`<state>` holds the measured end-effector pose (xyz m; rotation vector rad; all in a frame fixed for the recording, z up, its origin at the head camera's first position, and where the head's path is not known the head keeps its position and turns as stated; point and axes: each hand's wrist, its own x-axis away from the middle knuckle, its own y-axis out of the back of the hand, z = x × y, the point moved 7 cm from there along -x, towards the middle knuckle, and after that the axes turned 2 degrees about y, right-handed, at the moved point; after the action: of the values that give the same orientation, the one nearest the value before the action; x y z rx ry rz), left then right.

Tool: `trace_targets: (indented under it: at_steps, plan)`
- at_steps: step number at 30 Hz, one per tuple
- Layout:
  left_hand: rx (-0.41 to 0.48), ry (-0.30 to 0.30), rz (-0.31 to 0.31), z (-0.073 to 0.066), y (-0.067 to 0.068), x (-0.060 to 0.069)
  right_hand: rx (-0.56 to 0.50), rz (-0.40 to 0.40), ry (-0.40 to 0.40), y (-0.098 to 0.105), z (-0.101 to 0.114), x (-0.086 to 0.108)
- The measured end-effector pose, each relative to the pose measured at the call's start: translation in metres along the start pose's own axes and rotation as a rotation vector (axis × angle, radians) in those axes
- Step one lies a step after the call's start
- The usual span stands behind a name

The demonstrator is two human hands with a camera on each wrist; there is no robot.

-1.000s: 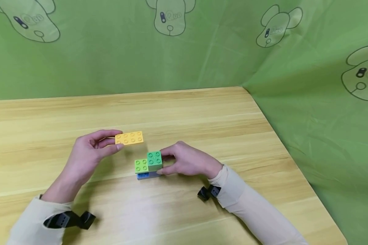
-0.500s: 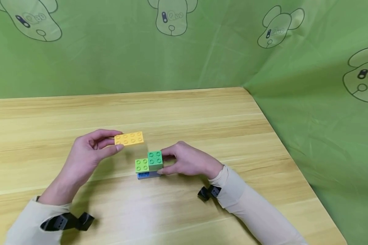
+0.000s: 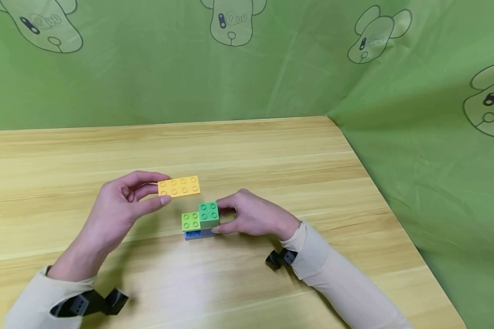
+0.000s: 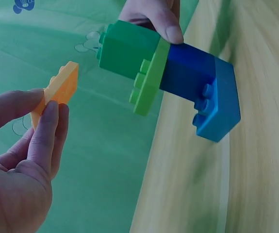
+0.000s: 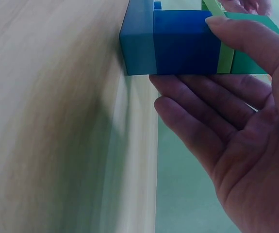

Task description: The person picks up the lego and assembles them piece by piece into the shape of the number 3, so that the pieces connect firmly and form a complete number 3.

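Observation:
My left hand pinches a thin yellow-orange toy brick between thumb and fingers, holding it flat with studs up. The brick is in the air, left of and beyond the stack, apart from it. My right hand grips the stack from the right. From the top, the stack has a green brick, a thin lime plate jutting left, a dark blue brick and a lighter blue brick at the bottom, also jutting left. Whether the stack touches the table, I cannot tell.
Both hands work over a wood-grain table. Green cloth with printed animal heads hangs behind the table and along its right side. Each wrist carries a small black camera mount.
My left hand has shifted slightly right with the yellow-orange brick, which now reaches closer to a spot above the stack. My right hand and the stack have stayed almost still.

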<state>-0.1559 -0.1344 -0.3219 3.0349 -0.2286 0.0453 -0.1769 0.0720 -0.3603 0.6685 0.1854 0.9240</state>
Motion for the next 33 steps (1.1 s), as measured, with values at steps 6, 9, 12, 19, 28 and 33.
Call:
trace_targets:
  at_steps: [6,9,12,19,28,33]
  plan:
    - [0.084,-0.051,0.019,-0.006,-0.002,0.002,0.009,-0.003,0.010,0.000,0.000,0.000]
    - [0.092,-0.056,0.025,-0.007,-0.003,0.003,0.014,-0.004,0.019,0.000,0.001,0.000]
    - [0.073,-0.053,0.032,-0.007,-0.004,0.005,0.016,0.000,0.023,-0.001,0.001,0.000]
    - [0.013,-0.054,0.047,-0.008,-0.008,0.006,0.017,0.002,0.016,-0.001,0.000,-0.001]
    - [0.072,-0.043,0.057,-0.007,-0.009,0.010,0.021,0.000,0.016,0.000,0.002,-0.001]
    - [0.121,-0.079,0.085,-0.008,-0.013,0.012,0.023,0.005,0.009,0.000,0.001,0.000]
